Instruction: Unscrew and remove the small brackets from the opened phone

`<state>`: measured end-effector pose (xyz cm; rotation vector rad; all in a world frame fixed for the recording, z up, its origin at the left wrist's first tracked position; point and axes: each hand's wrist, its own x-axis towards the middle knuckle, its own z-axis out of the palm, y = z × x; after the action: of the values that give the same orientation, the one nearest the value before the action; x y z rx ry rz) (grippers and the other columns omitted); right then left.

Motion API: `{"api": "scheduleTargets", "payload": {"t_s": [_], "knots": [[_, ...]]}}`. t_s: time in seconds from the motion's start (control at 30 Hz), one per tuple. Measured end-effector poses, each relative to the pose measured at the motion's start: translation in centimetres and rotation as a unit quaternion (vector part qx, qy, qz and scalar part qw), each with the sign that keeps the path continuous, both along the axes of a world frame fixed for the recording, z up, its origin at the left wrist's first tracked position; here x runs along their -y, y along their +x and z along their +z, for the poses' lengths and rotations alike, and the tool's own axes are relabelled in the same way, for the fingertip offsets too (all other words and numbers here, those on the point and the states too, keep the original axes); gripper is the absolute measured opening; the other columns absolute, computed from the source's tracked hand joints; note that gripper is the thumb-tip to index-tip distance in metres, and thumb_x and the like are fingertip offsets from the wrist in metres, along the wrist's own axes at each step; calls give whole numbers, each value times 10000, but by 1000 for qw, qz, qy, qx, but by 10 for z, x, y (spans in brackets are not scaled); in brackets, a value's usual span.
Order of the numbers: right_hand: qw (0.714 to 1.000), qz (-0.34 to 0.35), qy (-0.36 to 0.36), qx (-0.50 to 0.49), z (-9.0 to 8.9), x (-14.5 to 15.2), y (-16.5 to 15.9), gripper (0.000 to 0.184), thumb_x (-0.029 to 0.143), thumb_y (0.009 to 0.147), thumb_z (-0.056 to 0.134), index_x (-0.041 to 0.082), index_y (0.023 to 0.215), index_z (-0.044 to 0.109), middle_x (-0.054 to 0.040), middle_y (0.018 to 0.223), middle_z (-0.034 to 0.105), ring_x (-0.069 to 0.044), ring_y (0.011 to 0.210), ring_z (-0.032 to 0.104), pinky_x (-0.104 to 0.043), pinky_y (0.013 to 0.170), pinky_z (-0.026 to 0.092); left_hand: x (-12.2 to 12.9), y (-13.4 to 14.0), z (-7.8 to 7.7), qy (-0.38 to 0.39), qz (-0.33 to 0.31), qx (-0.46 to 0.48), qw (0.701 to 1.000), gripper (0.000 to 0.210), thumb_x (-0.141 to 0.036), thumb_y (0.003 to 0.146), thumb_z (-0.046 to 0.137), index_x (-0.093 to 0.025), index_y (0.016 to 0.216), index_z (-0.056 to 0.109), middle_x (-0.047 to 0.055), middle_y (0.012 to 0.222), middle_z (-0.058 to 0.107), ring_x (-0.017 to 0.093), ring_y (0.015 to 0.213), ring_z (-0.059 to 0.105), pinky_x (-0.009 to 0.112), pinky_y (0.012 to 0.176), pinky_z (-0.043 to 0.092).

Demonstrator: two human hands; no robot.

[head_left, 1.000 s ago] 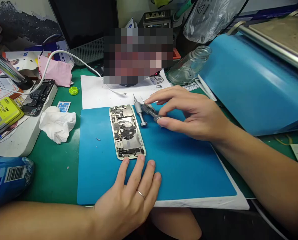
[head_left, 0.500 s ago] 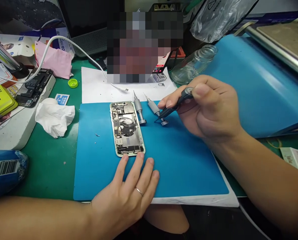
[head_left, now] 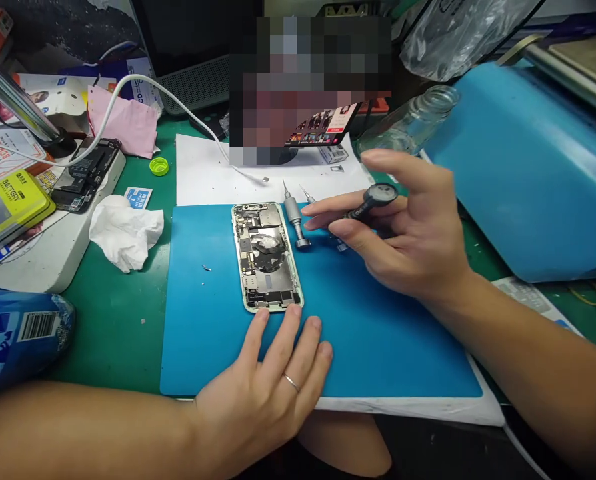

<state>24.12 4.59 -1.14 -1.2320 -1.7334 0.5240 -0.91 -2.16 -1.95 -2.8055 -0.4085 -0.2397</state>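
Observation:
An opened phone housing (head_left: 284, 275), its boards and metal inside showing, lies on the blue mat (head_left: 393, 353). My left hand (head_left: 273, 377) rests flat with fingers spread, its index and middle fingertips at the phone's lower edge. To the right of the phone, my right hand (head_left: 415, 233) holds a black precision screwdriver (head_left: 381, 195) by its handle, with the index finger lifted off the round cap. The screwdriver's tip is hidden behind the fingers. One grey screwdriver (head_left: 294, 215) lies beside the phone; a second grey screwdriver (head_left: 307, 193) is mostly covered by my right hand.
Tiny bits of metal (head_left: 207, 268) lie on the mat left of the phone. A crumpled tissue (head_left: 127, 233), a green cap (head_left: 159, 167) and another opened phone (head_left: 85, 177) are further left. Behind stand a glass jar (head_left: 413, 120) and a white cable (head_left: 178, 103).
My right hand has opened its grip somewhat, raising the index finger, and the screwdriver has turned so its cap faces up. The view has shifted slightly. My left hand stays at the phone.

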Motion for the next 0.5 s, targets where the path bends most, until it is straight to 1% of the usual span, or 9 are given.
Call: {"api": "scheduleTargets", "payload": {"t_s": [0.07, 0.13, 0.23, 0.3, 0.33, 0.4, 0.47, 0.5], "knots": [[998, 8, 31, 55, -1, 0, 6, 541, 279, 979, 650, 478, 1442, 455, 2, 1225, 736, -222, 970, 775, -386, 769, 657, 0, 0, 0, 2, 0, -1, 1000, 486, -286, 1077, 436, -135, 1529, 529, 148, 1570, 539, 367, 1432, 528, 537, 1096, 490], [992, 4, 64, 109, 0, 0, 12, 597, 242, 950, 687, 462, 1464, 478, -5, 1215, 730, -221, 1013, 764, -374, 812, 659, 1, -1, 0, 0, 1, -3, 1000, 490, -291, 1076, 445, -131, 1533, 524, 154, 1579, 527, 374, 1441, 517, 546, 1106, 482], [979, -34, 89, 180, 5, 0, 17, 600, 226, 932, 700, 402, 1471, 502, -40, 1150, 731, -219, 871, 746, -401, 781, 648, 1, -1, 0, -2, 2, -5, 1000, 497, -299, 1079, 444, -126, 1539, 514, 165, 1590, 511, 381, 1447, 509, 557, 1115, 469], [973, -58, 94, 202, 9, 0, 14, 620, 218, 929, 701, 414, 1478, 490, -38, 1082, 731, -207, 765, 723, -408, 722, 635, 1, -1, 0, 0, 1, -6, 1000, 497, -297, 1080, 439, -124, 1540, 513, 166, 1587, 514, 380, 1443, 513, 558, 1114, 467], [974, -64, 106, 191, 11, 0, 12, 665, 207, 925, 705, 446, 1496, 462, -31, 1087, 719, -196, 738, 718, -396, 686, 630, 1, -1, 0, 0, 0, -5, 1000, 496, -294, 1080, 436, -124, 1539, 515, 164, 1583, 519, 379, 1440, 517, 558, 1113, 467], [977, -59, 152, 136, 12, 0, 6, 747, 181, 912, 705, 520, 1513, 418, -30, 1218, 660, -173, 736, 719, -362, 615, 624, 0, -1, 1, 0, -1, -4, 1000, 493, -284, 1078, 433, -126, 1537, 517, 158, 1578, 527, 375, 1436, 523, 555, 1109, 471], [974, -59, 204, 75, 11, 4, 3, 776, 167, 884, 721, 560, 1492, 441, -29, 1366, 563, -172, 775, 725, -364, 599, 633, 0, -1, 1, -1, -1, -4, 1000, 490, -278, 1077, 434, -126, 1535, 520, 154, 1574, 533, 372, 1433, 526, 551, 1109, 472], [976, -64, 202, 44, 10, 7, 2, 765, 164, 865, 740, 567, 1463, 482, -22, 1383, 545, -187, 814, 732, -380, 626, 646, 0, -1, 1, -2, -1, -4, 1000, 490, -277, 1076, 437, -124, 1535, 520, 155, 1573, 534, 372, 1433, 527, 550, 1110, 472]]}}
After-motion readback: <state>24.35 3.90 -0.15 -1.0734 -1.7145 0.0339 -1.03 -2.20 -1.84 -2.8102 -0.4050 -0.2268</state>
